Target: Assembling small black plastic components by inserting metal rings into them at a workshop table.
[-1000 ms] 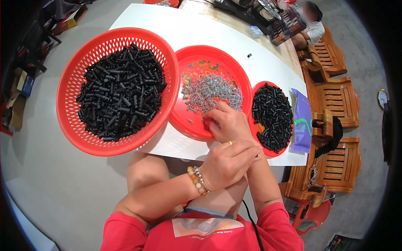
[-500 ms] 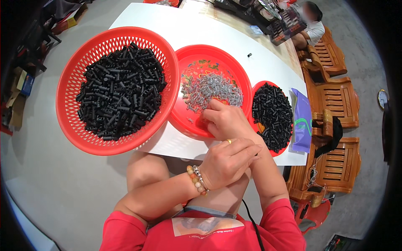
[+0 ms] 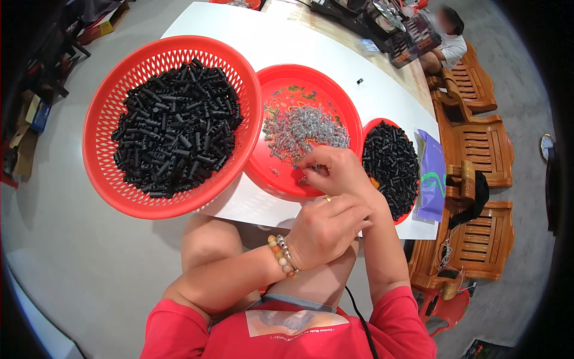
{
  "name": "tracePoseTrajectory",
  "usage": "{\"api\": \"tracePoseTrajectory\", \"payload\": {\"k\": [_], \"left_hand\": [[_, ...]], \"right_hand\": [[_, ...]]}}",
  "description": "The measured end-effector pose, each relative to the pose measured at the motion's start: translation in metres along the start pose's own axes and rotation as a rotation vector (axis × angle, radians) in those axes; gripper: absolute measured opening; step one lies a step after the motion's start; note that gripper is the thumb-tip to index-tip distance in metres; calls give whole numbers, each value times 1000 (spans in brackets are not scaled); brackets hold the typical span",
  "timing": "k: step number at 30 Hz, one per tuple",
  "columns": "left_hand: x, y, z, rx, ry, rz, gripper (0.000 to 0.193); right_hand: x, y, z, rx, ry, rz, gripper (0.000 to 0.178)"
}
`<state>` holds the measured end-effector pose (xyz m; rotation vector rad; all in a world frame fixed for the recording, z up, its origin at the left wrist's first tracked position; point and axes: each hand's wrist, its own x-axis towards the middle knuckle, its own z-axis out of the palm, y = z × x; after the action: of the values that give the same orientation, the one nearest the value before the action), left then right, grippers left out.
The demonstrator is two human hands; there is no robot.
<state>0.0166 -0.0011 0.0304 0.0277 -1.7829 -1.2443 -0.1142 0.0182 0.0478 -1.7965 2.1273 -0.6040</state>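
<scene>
My right hand (image 3: 338, 170) is over the near part of a round red tray (image 3: 272, 179), thumb and fingers bent together in a pinch. Whatever sits between its fingertips is too small to make out. In the tray lies a loose heap of small silvery metal pieces, seemingly springs (image 3: 305, 128), with a few strays near my fingers. My left hand (image 3: 329, 230), with a beaded bracelet and a ring, is closed beside my right wrist, nearer to me. Its fingertips press together, and what they hold is hidden.
A large red basket (image 3: 98, 161) of black plastic tubes (image 3: 176, 131) overlaps the tray's left side. To the right are a red dish of smaller black pieces (image 3: 390, 167) and a purple pouch (image 3: 431, 176). One black piece (image 3: 360, 81) lies farther off. A person sits at the far right.
My right hand has lifted slightly from the silvery heap, moving right and nearer to me, its fingers now pinched. My left hand stays nearly in place. The view has shifted a little.
</scene>
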Motion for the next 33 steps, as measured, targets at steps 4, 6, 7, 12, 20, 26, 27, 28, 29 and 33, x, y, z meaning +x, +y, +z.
{"api": "tracePoseTrajectory", "payload": {"k": [4,6,7,12,20,26,27,28,29,33], "left_hand": [[6,3,-8,-268,2,-408,9],[6,-7,-10,-671,77,-731,11],[11,-12,-15,-810,133,-845,13],[16,-25,-31,-930,153,-1018,20],[10,-25,-15,-253,-82,-715,14],[11,-26,-12,-109,-79,-486,8],[11,-24,-11,-58,-87,-447,8],[11,-23,-9,-6,-94,-406,7],[10,-21,-6,-5,-108,-405,7],[4,-21,3,-83,-69,-490,7]], "right_hand": [[-12,7,-6,324,45,322,12],[-22,12,-9,611,170,361,12],[-26,15,-10,730,257,331,13],[-41,7,-9,1046,430,402,13],[-59,-12,0,1119,508,412,16],[-78,-11,-4,1242,451,509,25],[-81,-10,-4,1267,437,486,26],[-83,-9,-4,1291,422,460,27],[-86,-9,-4,1298,435,462,27],[-90,-15,-7,1251,479,472,32]]}}
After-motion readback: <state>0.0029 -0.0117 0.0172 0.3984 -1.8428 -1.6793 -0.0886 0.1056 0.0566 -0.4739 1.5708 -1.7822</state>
